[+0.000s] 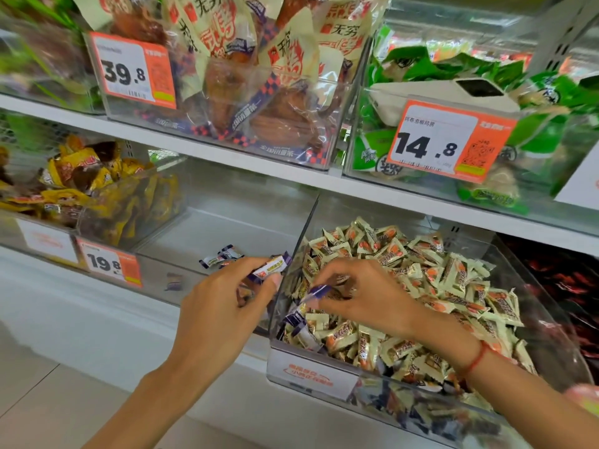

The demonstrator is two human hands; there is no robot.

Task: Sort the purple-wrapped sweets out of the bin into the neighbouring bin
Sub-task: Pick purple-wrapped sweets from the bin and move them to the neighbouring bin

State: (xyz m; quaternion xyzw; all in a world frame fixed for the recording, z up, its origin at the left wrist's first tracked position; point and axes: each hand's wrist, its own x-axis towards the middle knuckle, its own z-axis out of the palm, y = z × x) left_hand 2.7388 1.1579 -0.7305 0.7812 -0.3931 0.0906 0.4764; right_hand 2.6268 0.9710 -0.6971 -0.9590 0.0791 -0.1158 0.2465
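The left hand (223, 296) pinched a purple-wrapped sweet (271, 266) between thumb and fingertips, held over the clear wall that parted the two bins on the lower shelf. At 3 o'clock of it, the right hand (359, 294) reached into the full bin (311, 374), its fingers clamped on a second purple-wrapped sweet (316, 291) just above the heap. That bin was piled with cream-wrapped sweets (421, 280), and a few more purple wrappers (296, 320) lay against its left wall at 7 o'clock of the right hand, partly buried under the cream ones. The neighbouring bin (227, 218), at 9 o'clock of the full one, held a small cluster of purple sweets (220, 256) near its front, just beyond the left hand's fingers, and one stray purple sweet (174, 281) showed blurred through its front wall. A red cord bracelet (476, 359) circled the right wrist. Farther at 9 o'clock sat a bin of yellow-wrapped snacks (81, 179) with a price tag reading 19.8 (108, 264). On the shelf above, at 12 o'clock, stood a bin of large cream-and-red packs (243, 76) tagged 39.8 (133, 69), and at 2 o'clock a bin of green packs (534, 102) tagged 14.8 (447, 140). Dark red packets (564, 280) filled the space at 3 o'clock of the full bin.
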